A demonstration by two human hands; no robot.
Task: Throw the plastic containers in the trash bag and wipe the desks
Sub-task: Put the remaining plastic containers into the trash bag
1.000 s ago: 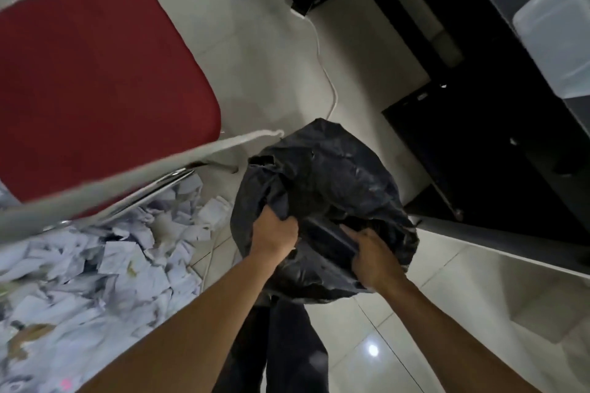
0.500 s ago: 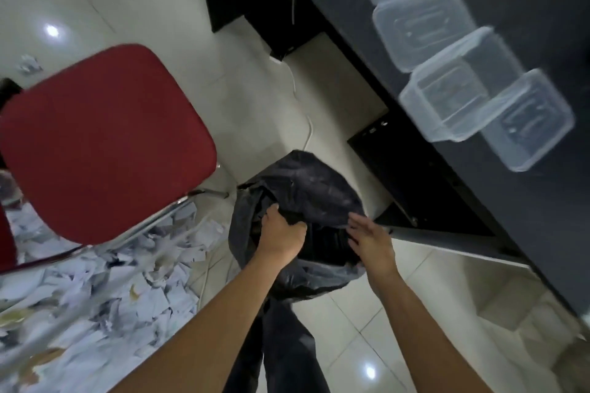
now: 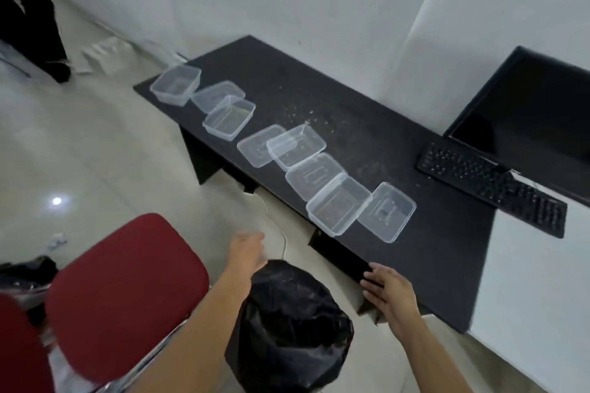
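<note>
Grip status: left hand is pinched on the rim of the limp black plastic trash bag, apparently; blur obscures it. Right hand is spread, empty. Clear rectangular plastic containers line the black desk edge: light, thin-walled, best pinched at a rim.

This looks like an office. Beyond the right hand stands a black desk with a keyboard and dark monitor against plain white walls. Beside the left hand is a red-cushioned chair on pale floor tiles.
</note>
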